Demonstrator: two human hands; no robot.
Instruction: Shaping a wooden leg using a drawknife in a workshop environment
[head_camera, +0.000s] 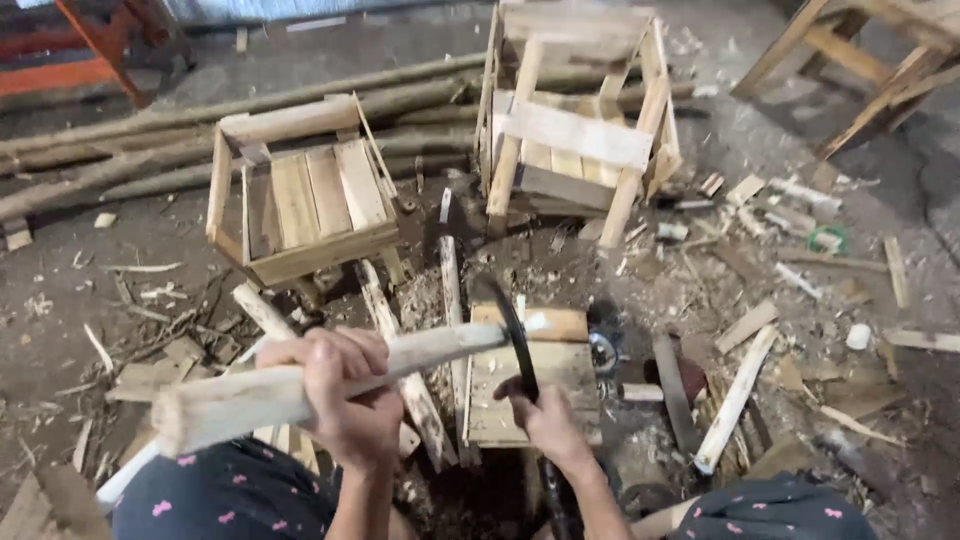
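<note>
My left hand (345, 395) grips a pale wooden stick (300, 385) that lies nearly level, its narrow end resting over a small wooden block bench (535, 385). My right hand (545, 420) holds the handle of a dark curved blade (505, 320), whose tip meets the stick's far end above the bench. My knees in dark spotted cloth show at the bottom edge.
Two unfinished wooden stools (300, 195) (575, 120) lie on the dirt floor ahead. Long poles (150, 150) lie behind them. Offcuts, slats (735, 400) and shavings are scattered around. Another wooden frame (860, 60) stands at top right.
</note>
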